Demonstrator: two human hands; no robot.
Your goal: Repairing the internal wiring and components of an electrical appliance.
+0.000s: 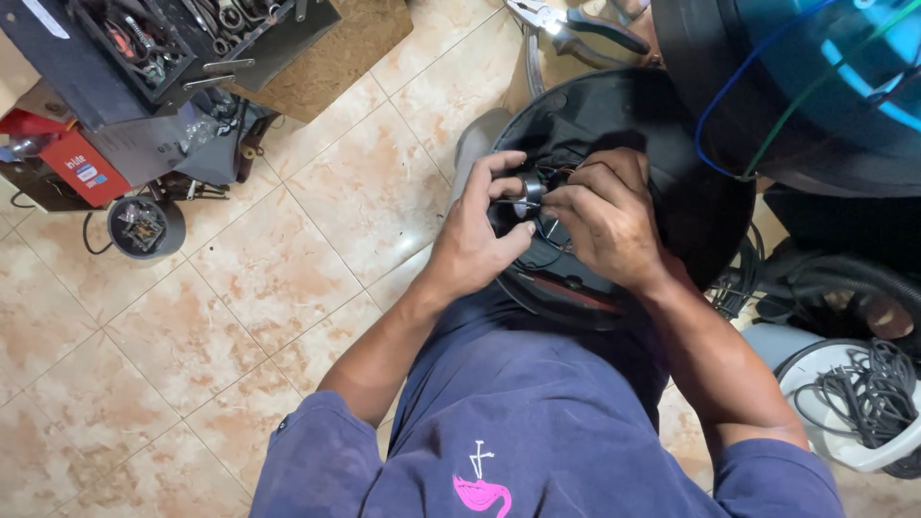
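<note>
At ten o'clock a dark open toolbox [182, 43] full of wrenches and pliers sits on the tiled floor [240, 288], with a red box [82, 165] just below it and a small round grey part [144, 226] at nine o'clock, a thin cable curling off its side.

Near the centre, the left hand [477, 235] reaches in from seven o'clock. Its fingers [499, 171] are curled and pressed onto a small shiny metal cylinder [531, 189], thumb below and forefinger above, pinching it. The cylinder sits at the middle of a round black housing [696, 206] that rests against the person's lap, with thin dark wires [552, 230] running out beneath it.

Just to the right, the right hand [609, 221] comes in from five o'clock and meets the left over the same spot. Its fingers [587, 177] are bent and bunched together at the cylinder and wires; exactly what they grip is hidden by the knuckles.

At twelve o'clock a pair of pliers [576, 27] with dark handles lies beyond the housing. At one to two o'clock a large black drum [700, 58] with a blue inside carries a blue wire [729, 91] and a green wire [815, 91] looping down to the housing's rim. At four o'clock a coil of grey cable [863, 388] lies in a white tub [844, 446], beside a black ribbed hose [844, 278].
</note>
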